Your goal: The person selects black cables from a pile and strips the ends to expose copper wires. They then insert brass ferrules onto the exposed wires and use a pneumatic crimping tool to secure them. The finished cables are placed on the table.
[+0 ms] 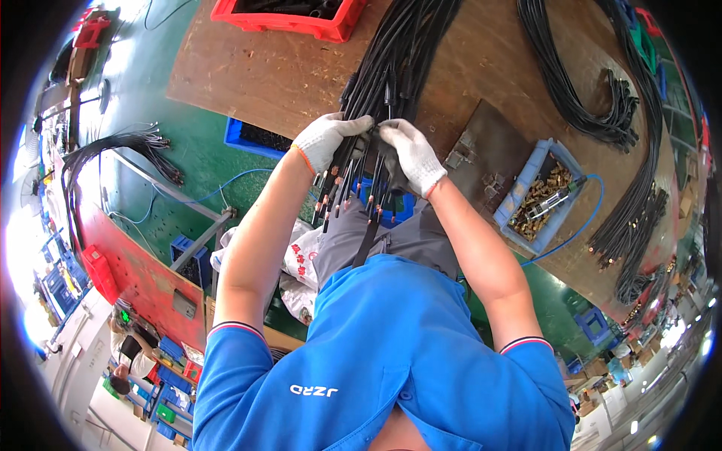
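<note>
A thick bundle of black cables runs from the far table edge toward me, its stripped copper ends hanging over the near edge above my lap. My left hand, in a white knit glove, closes over the left side of the bundle with thumb and fingers pinched on a black cable. Close beside it, my right hand, also gloved, is closed on a small black piece beside the cables. Its exact kind is hidden by the fingers. A black sleeve sits on one cable just beyond the hands.
A blue bin of brass fittings with a metal tool inside stands right, beside a dark metal plate. A red bin of black parts is far left. More cable bundles lie right. A co-worker is at lower left.
</note>
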`<control>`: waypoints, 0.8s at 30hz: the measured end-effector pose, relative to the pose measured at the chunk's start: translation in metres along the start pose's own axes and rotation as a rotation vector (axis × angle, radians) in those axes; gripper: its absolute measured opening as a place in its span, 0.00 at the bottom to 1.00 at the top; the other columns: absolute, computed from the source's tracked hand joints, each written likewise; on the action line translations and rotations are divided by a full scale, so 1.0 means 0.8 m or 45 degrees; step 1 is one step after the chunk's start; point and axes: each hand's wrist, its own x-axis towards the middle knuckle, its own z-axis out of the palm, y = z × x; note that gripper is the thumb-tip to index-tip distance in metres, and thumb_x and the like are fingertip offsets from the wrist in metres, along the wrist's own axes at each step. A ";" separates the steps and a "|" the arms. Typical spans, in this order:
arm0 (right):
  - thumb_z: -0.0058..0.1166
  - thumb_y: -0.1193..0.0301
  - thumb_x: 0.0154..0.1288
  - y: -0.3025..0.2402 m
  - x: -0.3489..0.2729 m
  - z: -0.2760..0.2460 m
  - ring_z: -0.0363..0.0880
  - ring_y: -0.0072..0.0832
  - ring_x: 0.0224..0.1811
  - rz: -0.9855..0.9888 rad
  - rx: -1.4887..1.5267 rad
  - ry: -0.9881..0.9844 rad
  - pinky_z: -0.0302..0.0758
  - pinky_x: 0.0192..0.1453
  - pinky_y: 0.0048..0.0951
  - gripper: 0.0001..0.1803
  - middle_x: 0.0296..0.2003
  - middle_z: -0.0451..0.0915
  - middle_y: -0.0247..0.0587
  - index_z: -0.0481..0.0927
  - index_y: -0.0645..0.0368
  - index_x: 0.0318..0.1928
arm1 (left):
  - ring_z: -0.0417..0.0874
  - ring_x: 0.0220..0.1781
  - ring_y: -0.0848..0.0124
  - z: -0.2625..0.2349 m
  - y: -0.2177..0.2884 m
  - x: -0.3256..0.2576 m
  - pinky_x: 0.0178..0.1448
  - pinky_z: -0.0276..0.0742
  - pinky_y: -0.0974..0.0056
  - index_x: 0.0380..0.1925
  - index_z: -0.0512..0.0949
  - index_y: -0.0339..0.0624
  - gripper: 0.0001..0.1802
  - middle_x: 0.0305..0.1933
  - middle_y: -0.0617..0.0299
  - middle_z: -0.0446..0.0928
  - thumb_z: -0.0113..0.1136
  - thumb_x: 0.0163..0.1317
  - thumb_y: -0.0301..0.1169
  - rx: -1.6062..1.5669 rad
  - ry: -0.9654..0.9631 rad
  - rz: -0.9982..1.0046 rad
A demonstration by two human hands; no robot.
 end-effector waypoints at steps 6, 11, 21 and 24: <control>0.66 0.57 0.75 0.016 -0.014 -0.014 0.74 0.15 0.26 -0.094 -0.449 -0.283 0.72 0.30 0.26 0.22 0.34 0.85 0.29 0.88 0.62 0.55 | 0.93 0.36 0.62 -0.005 -0.011 0.018 0.44 0.92 0.56 0.51 0.85 0.35 0.13 0.43 0.52 0.91 0.67 0.74 0.32 -0.444 -0.178 -0.167; 0.71 0.62 0.66 0.001 -0.067 -0.022 0.85 0.23 0.42 0.137 -0.567 -0.292 0.82 0.50 0.32 0.24 0.43 0.91 0.39 0.88 0.65 0.57 | 0.93 0.34 0.63 0.008 0.004 0.004 0.39 0.93 0.52 0.51 0.86 0.34 0.13 0.41 0.53 0.90 0.70 0.70 0.29 -0.141 -0.032 -0.155; 0.72 0.58 0.64 0.071 -0.133 -0.031 0.87 0.38 0.55 -0.007 -0.685 -0.411 0.79 0.65 0.37 0.31 0.52 0.89 0.51 0.84 0.65 0.62 | 0.85 0.27 0.74 0.031 -0.004 0.001 0.31 0.85 0.64 0.46 0.85 0.39 0.13 0.36 0.62 0.88 0.75 0.66 0.33 0.149 0.111 -0.019; 0.72 0.59 0.65 0.070 -0.141 -0.031 0.86 0.36 0.55 -0.009 -0.710 -0.420 0.79 0.65 0.36 0.30 0.52 0.89 0.49 0.83 0.66 0.62 | 0.83 0.28 0.75 0.036 -0.015 0.005 0.33 0.84 0.66 0.45 0.85 0.40 0.14 0.35 0.64 0.86 0.77 0.65 0.33 0.121 0.149 0.066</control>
